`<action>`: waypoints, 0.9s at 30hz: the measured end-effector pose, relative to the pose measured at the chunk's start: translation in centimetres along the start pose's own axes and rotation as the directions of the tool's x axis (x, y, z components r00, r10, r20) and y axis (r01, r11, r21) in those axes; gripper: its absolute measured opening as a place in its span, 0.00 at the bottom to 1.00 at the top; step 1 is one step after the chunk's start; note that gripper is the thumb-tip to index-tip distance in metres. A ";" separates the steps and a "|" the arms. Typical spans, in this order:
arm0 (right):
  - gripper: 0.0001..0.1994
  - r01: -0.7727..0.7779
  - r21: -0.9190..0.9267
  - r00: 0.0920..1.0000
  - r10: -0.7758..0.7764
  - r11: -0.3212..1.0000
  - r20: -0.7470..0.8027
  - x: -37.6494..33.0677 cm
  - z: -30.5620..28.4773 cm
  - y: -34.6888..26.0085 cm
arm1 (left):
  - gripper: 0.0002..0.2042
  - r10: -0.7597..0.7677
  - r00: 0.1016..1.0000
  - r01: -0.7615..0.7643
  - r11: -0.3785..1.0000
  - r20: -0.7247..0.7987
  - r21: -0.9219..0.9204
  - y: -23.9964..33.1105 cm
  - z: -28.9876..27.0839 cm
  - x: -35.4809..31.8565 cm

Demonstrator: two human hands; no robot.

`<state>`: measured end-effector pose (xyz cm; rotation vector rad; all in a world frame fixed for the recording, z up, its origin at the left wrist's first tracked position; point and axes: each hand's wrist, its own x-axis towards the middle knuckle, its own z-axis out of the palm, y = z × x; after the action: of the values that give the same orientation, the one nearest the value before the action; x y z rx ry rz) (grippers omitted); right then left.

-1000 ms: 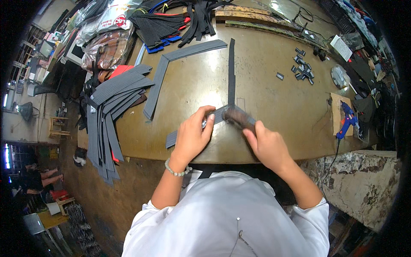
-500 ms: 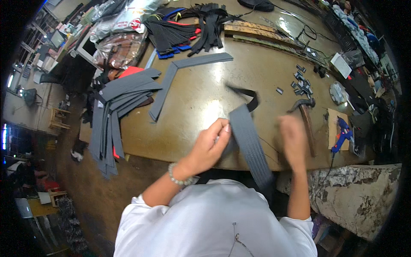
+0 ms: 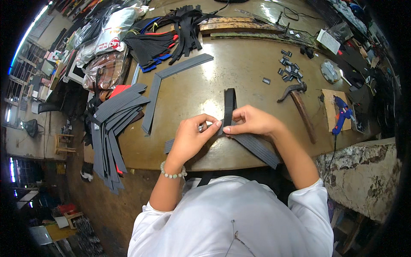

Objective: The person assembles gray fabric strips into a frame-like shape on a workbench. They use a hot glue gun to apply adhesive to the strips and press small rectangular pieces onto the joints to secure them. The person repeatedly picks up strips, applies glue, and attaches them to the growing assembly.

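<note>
A grey ribbed webbing strap [image 3: 257, 150] lies across the table's near edge in front of me. From its middle rises a narrow black strap [image 3: 230, 103], standing up as a loop between my hands. My left hand [image 3: 192, 135] is closed in a pinch at the loop's base. A small shiny piece shows among its fingers, too small to name. My right hand [image 3: 254, 122] pinches the strap at the other side of the base, thumb and forefinger pressed on it. The grey strap's other end [image 3: 169, 146] shows beside my left wrist. The exact joint is partly hidden by my fingertips.
Folded grey straps [image 3: 115, 120] hang over the left edge; another bent strap [image 3: 154, 92] lies nearby. Black straps [image 3: 147, 47] are heaped at the back. To the right are small dark metal clips [image 3: 291, 70], a hammer [image 3: 303, 111] and a blue glue gun [image 3: 341, 113].
My right hand has come in from the right to the strap. The grey strap has gone from being held up to lying lower on the table, with the black loop upright.
</note>
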<state>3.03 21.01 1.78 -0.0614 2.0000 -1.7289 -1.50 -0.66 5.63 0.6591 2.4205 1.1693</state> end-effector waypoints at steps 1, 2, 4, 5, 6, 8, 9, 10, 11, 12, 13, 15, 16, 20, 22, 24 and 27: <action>0.19 0.086 0.243 0.995 -0.097 0.966 0.030 0.6 -0.1 -0.1 | 0.11 -0.004 1.000 0.005 1.000 0.013 -0.027 0.0 0.1 0.2; 0.25 -0.061 0.251 0.998 0.062 0.966 0.003 1.2 -0.7 -0.4 | 0.12 -0.022 1.000 0.023 0.999 0.019 -0.034 -0.1 0.4 0.3; 0.24 0.118 0.534 0.992 -0.121 0.837 -0.030 1.4 -1.2 -1.2 | 0.12 -0.056 0.998 0.056 0.998 -0.013 0.002 -0.6 1.3 0.2; 0.25 0.280 0.319 0.959 -0.249 0.906 -0.135 1.2 -1.2 -1.7 | 0.12 -0.064 0.996 0.066 0.997 -0.057 0.048 -0.9 1.9 0.2; 0.26 0.424 0.077 0.894 -0.403 0.902 -0.196 0.8 -1.0 -2.2 | 0.12 -0.032 0.993 0.042 0.996 -0.117 0.084 -1.3 2.5 0.3; 0.28 0.503 -0.358 0.770 -0.596 0.787 -0.227 -0.2 -0.2 -2.7 | 0.11 0.023 0.975 0.019 0.983 -0.220 0.184 -2.1 3.5 0.6; 0.29 0.454 -0.528 0.737 -0.636 0.717 -0.230 -0.7 0.6 -2.6 | 0.11 0.053 0.962 0.009 0.975 -0.270 0.223 -2.5 3.8 0.7; 0.30 0.416 -0.696 0.658 -0.722 0.585 -0.214 -1.0 1.4 -2.4 | 0.11 0.076 0.953 -0.008 0.974 -0.293 0.225 -2.8 4.2 0.9; 0.29 0.307 -0.529 0.764 -0.536 0.791 -0.359 -0.9 2.5 -1.9 | 0.10 0.084 0.947 -0.014 0.975 -0.308 0.223 -3.1 4.4 1.0; 0.27 0.287 -0.491 0.763 -0.506 0.822 -0.402 -0.4 3.2 -1.3 | 0.10 0.085 0.942 -0.011 0.975 -0.326 0.221 -3.3 4.6 1.1; 0.25 0.267 -0.449 0.760 -0.473 0.852 -0.445 0.3 4.0 -0.7 | 0.11 0.129 0.925 -0.080 0.986 -0.358 0.149 -3.4 4.8 1.1; 0.20 0.223 -0.514 0.723 -0.494 0.828 -0.482 1.5 4.7 0.6 | 0.10 0.087 0.927 -0.048 0.992 -0.365 0.115 -3.5 5.0 1.0; 0.17 0.188 -0.614 0.694 -0.546 0.767 -0.470 1.8 5.1 1.1 | 0.10 0.063 0.929 -0.029 0.995 -0.364 0.097 -3.5 5.0 0.9; 0.10 0.130 -0.827 0.628 -0.691 0.547 -0.358 1.1 6.2 2.3 | 0.08 0.113 0.930 -0.082 0.991 -0.349 0.102 -3.5 5.2 0.7; 0.11 0.112 -0.844 0.623 -0.699 0.524 -0.351 0.0 6.6 2.5 | 0.09 0.131 0.940 -0.086 0.984 -0.315 0.155 -3.5 5.3 0.6; 0.10 0.123 -0.845 0.661 -0.678 0.520 -0.321 -0.9 6.7 2.6 | 0.09 0.243 0.915 -0.187 0.963 -0.322 0.196 -3.6 5.5 0.6; 0.09 0.155 -0.780 0.703 -0.623 0.606 -0.344 -1.8 6.9 2.4 | 0.10 0.293 0.911 -0.199 0.929 -0.289 0.312 -3.6 5.7 0.4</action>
<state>7.99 15.73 -0.40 -0.3056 3.2886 -1.1318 0.20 1.11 -0.64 0.9469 2.8907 1.1191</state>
